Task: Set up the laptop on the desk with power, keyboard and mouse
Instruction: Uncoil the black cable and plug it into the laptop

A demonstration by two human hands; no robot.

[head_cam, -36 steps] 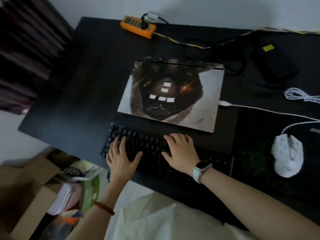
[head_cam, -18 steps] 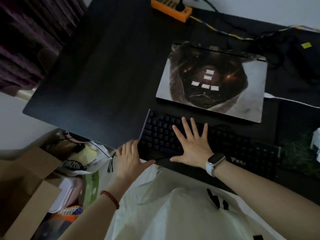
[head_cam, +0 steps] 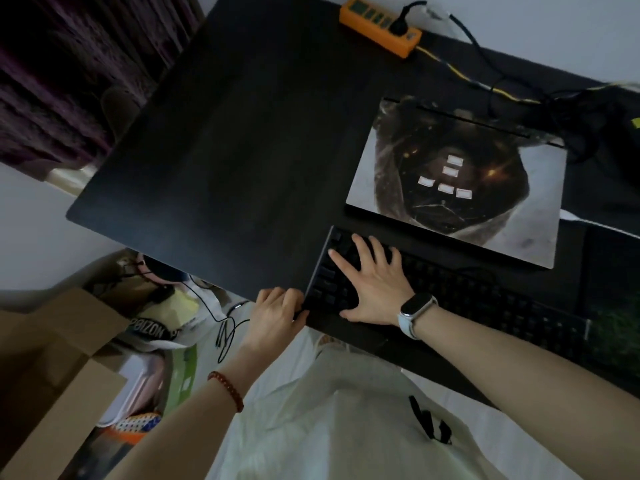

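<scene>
The closed laptop (head_cam: 457,188), its lid covered by a dark picture skin, lies on the black desk (head_cam: 225,150). Just in front of it lies the black keyboard (head_cam: 485,299). My right hand (head_cam: 370,282), with a watch on its wrist, rests flat with spread fingers on the keyboard's left end. At the keyboard's near left corner by the desk edge, my left hand (head_cam: 277,310) has its fingers curled around that corner. An orange power strip (head_cam: 379,26) with one black plug in it sits at the desk's far edge. The mouse is out of view.
Tangled dark cables (head_cam: 540,98) run behind the laptop, and a white cable (head_cam: 588,223) leaves its right side. A dark mouse pad (head_cam: 609,306) lies at the right. On the floor at left stand cardboard boxes (head_cam: 52,368) and bags with a loose black cord (head_cam: 225,337).
The view swung left and the mouse dropped out of sight. My left hand left the keys and curled at the keyboard's near left corner. My right hand slid to its left end.
</scene>
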